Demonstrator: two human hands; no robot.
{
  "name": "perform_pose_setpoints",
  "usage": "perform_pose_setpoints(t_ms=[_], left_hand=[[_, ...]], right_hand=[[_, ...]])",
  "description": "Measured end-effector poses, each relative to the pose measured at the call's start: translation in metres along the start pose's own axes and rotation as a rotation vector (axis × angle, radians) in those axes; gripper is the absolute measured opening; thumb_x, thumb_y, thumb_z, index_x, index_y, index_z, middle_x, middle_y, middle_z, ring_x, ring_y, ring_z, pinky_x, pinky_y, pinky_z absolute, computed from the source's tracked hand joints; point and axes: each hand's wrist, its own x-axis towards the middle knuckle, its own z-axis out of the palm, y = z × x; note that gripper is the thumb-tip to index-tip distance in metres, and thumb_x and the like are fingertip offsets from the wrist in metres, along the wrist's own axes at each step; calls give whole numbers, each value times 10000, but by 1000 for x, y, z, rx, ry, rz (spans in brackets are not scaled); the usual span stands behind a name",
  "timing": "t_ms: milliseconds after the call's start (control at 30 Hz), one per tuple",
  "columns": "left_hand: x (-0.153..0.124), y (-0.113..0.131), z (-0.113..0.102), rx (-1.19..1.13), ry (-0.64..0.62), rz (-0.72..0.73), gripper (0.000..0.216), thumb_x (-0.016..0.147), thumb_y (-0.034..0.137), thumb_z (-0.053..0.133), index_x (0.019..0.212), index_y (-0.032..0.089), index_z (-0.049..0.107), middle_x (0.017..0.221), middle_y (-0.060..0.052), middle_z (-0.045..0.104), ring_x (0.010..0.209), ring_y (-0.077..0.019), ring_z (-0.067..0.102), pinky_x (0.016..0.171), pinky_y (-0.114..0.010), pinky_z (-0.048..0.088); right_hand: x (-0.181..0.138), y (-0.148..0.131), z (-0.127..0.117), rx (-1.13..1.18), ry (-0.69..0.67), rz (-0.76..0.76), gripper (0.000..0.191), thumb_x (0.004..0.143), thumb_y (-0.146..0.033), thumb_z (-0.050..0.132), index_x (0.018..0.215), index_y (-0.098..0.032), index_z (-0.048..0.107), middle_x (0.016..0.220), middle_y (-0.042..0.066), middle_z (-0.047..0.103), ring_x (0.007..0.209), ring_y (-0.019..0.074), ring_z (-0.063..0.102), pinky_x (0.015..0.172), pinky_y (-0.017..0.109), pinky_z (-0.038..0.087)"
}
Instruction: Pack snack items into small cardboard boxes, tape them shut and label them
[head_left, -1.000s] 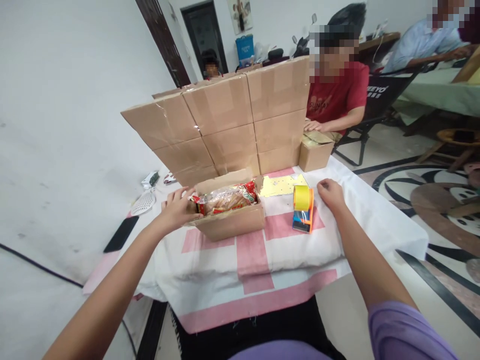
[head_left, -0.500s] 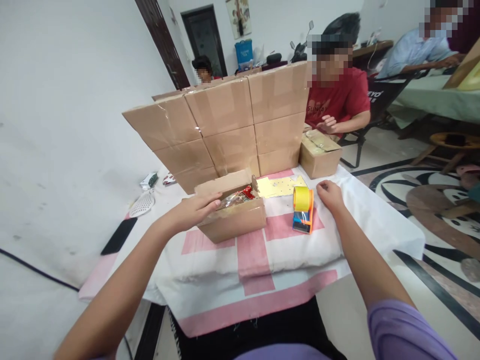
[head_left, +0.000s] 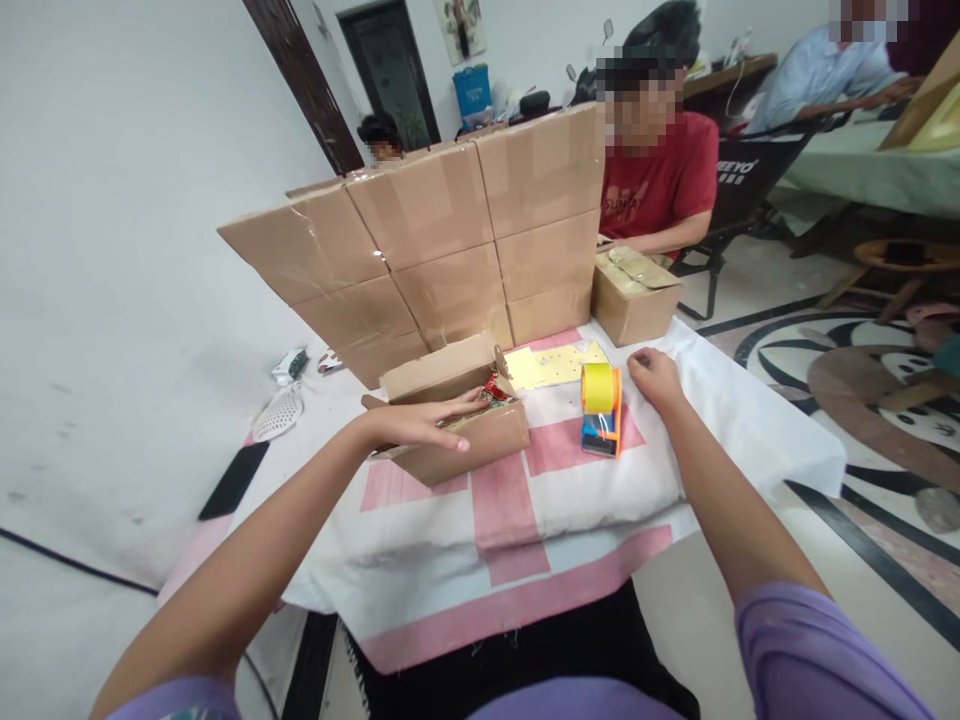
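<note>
A small cardboard box (head_left: 457, 448) sits on the pink-and-white cloth in front of me, with a red snack packet (head_left: 495, 387) showing inside. My left hand (head_left: 420, 425) lies flat across the box's top, fingers stretched out, pressing a flap down over the packet. A yellow tape roll in an orange and blue dispenser (head_left: 600, 410) stands just right of the box. My right hand (head_left: 654, 378) rests on the cloth beside the dispenser, fingers curled, holding nothing I can see. A yellow sheet (head_left: 551, 365) lies behind the dispenser.
A wall of stacked sealed cardboard boxes (head_left: 450, 240) stands behind the small box. A person in a red shirt (head_left: 660, 185) sits at the far right corner behind another box (head_left: 634, 295). A black phone (head_left: 232, 480) and white strainer (head_left: 274, 412) lie at the left.
My left hand has moved from the box's left edge onto its top, folding the flap down over the snack packet. My right hand has stayed by the tape dispenser.
</note>
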Motion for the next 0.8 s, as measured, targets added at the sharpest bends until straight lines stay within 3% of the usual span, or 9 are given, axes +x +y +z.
perform_pose_setpoints(t_ms=[100, 200, 300, 400, 533, 600, 667, 733, 800], left_hand=[[-11, -2, -1, 102, 134, -43, 848, 833, 690, 648, 1575, 400, 357, 1678, 7, 281, 1545, -351, 295, 1240, -501, 307], [-40, -10, 3, 267, 487, -117, 766, 845, 692, 622, 1517, 349, 491, 1616, -38, 433, 1498, -375, 383, 1225, -537, 321], [-72, -31, 20, 278, 801, -292, 814, 802, 720, 652, 1495, 313, 519, 1613, -86, 435, 1492, -408, 380, 1209, -584, 328], [-87, -56, 49, 78, 999, -464, 1022, 753, 734, 696, 1596, 282, 336, 1602, -158, 434, 1446, -421, 448, 1155, -591, 398], [-79, -72, 89, -146, 988, -344, 1115, 789, 692, 695, 1646, 315, 89, 1516, -138, 551, 1349, -375, 570, 1119, -561, 446], [-72, -74, 100, -128, 955, -281, 1054, 824, 670, 673, 1645, 333, 104, 1532, -109, 537, 1381, -367, 539, 1127, -552, 439], [-66, -75, 104, -140, 979, -251, 918, 903, 663, 562, 1644, 308, 153, 1501, -107, 572, 1397, -357, 518, 1146, -551, 413], [-61, -77, 102, -189, 1054, -265, 791, 960, 635, 470, 1629, 284, 237, 1392, -112, 660, 1368, -335, 540, 1162, -541, 387], [-52, -80, 99, -273, 1155, -309, 747, 945, 610, 513, 1585, 263, 345, 1259, -110, 703, 1268, -313, 597, 1114, -507, 439]], right_hand=[[-1, -1, 0, 1, 2, 6, 224, 776, -317, 530, 825, -174, 695, 917, 116, 740, 864, 260, 637, 879, 411, 507], [0, 0, 2, 9, 3, 8, 216, 776, -314, 534, 824, -176, 693, 914, 115, 741, 881, 266, 644, 880, 406, 507], [1, 3, 2, 19, -1, 18, 205, 776, -316, 548, 829, -178, 689, 918, 118, 740, 888, 275, 651, 879, 408, 511], [-4, -9, -9, 30, 70, -28, 204, 813, -298, 526, 866, -182, 685, 975, 125, 734, 948, 284, 658, 910, 412, 509], [-36, -79, -25, 104, 183, -389, 213, 924, -320, 524, 951, -213, 707, 1023, 104, 724, 1075, 301, 647, 1044, 469, 457], [-65, -130, -19, 284, 31, -548, 252, 981, -342, 505, 1072, -263, 725, 1127, 66, 724, 1129, 280, 644, 1060, 465, 471], [-93, -175, -1, 411, -248, -671, 307, 1017, -389, 476, 1204, -344, 716, 1262, -5, 705, 1267, 272, 589, 1130, 495, 439], [-113, -204, 21, 506, -399, -680, 372, 1047, -419, 403, 1280, -391, 692, 1354, -46, 669, 1390, 258, 490, 1187, 518, 391], [-120, -214, 38, 573, -455, -620, 416, 1058, -438, 360, 1276, -372, 708, 1383, -26, 660, 1438, 263, 431, 1216, 544, 348]])
